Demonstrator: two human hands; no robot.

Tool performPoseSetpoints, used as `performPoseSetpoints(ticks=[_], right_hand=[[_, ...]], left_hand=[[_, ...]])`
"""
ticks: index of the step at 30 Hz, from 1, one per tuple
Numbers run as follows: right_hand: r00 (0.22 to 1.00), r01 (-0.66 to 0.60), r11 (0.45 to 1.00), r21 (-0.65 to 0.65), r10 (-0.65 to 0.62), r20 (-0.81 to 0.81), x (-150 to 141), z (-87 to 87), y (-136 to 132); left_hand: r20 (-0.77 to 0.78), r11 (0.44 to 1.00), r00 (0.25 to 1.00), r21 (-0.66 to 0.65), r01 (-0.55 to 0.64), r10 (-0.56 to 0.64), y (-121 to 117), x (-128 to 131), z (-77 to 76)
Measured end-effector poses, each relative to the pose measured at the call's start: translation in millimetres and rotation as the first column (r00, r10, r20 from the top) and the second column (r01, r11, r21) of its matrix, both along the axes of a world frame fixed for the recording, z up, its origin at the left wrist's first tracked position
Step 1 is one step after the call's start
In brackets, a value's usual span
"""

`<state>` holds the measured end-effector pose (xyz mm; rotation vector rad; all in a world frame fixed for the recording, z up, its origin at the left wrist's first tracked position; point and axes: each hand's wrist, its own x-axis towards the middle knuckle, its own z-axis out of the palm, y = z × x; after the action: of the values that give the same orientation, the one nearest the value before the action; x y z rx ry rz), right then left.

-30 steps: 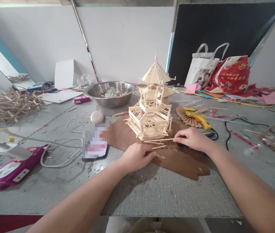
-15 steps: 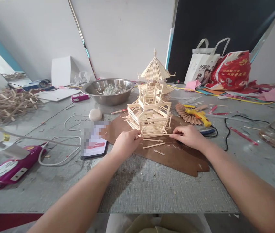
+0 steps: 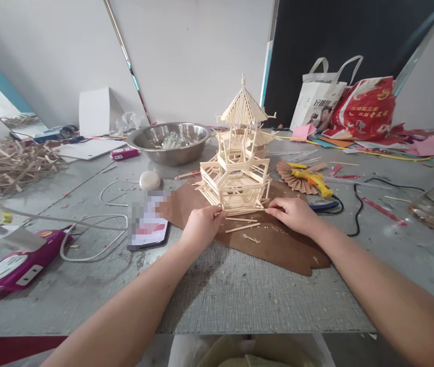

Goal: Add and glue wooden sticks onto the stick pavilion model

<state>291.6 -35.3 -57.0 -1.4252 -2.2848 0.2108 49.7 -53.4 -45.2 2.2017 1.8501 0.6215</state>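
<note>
Your left hand (image 3: 203, 227) and right hand (image 3: 295, 216) pinch opposite ends of a thin wooden stick (image 3: 244, 212), each grip closed on it, at the front base of a stick-built pagoda model (image 3: 239, 167). The model stands upright on a brown sheet (image 3: 274, 252) atop the gray counter (image 3: 262, 306), loose sticks (image 3: 242, 227) before it, a yellow glue gun (image 3: 316, 182) to its right and a smartphone (image 3: 156, 229) near your left hand.

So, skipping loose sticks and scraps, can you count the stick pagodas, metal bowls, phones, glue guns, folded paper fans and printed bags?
Stick pagoda: 1
Metal bowl: 1
Phone: 1
Glue gun: 1
Paper fan: 1
Printed bags, the white bag and the red bag: 2
Total: 7
</note>
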Motion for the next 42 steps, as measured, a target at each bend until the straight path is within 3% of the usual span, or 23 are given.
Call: performPoseSetpoints(ticks=[11,17,28,42], right_hand=[[0.999,-0.042,0.995,0.089,0.043,-0.009,-5.2,-7.9,0.3],[0.997,-0.057,0.989,0.139,0.063,-0.042,-5.2,-7.3,0.3],[0.996,-0.017,0.988,0.154,0.030,-0.086,-7.4,-9.1,-0.5],[0.993,-0.056,0.991,0.118,0.067,-0.095,-7.4,-5.8,-1.8]], left_hand=[[-0.010,0.998,1.000,0.065,-0.013,0.014,1.2,-2.3,-5.2],[-0.028,0.999,0.999,0.030,-0.020,0.021,-0.7,0.7,0.1],[-0.033,0.999,0.999,0.024,-0.041,0.042,-0.5,-0.1,-1.3],[-0.104,0.998,0.993,0.030,-0.052,0.055,-2.3,0.3,1.3]])
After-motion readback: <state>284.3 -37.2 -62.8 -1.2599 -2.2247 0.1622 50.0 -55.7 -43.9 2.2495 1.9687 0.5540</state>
